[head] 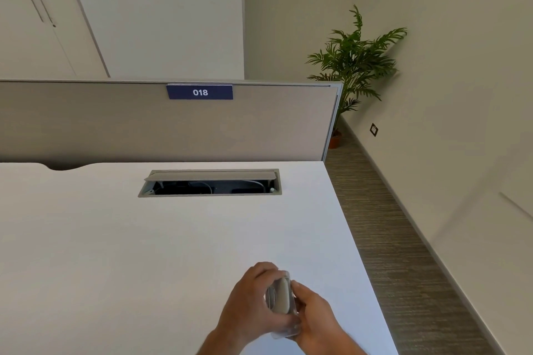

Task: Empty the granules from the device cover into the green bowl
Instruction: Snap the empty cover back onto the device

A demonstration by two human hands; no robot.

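Near the bench's front right edge, both hands hold the cover.
Left hand and right hand grip it from opposite sides, fingers closed round it, above the white bench. Granules cannot be made out.

My left hand and my right hand are covering most of the device cover, so I am seeing only a pale, blurred strip of it between my fingers. I am not able to tell if any granules are inside. The bottom edge is cutting off both my wrists. The desk is running out at the left and the bottom.
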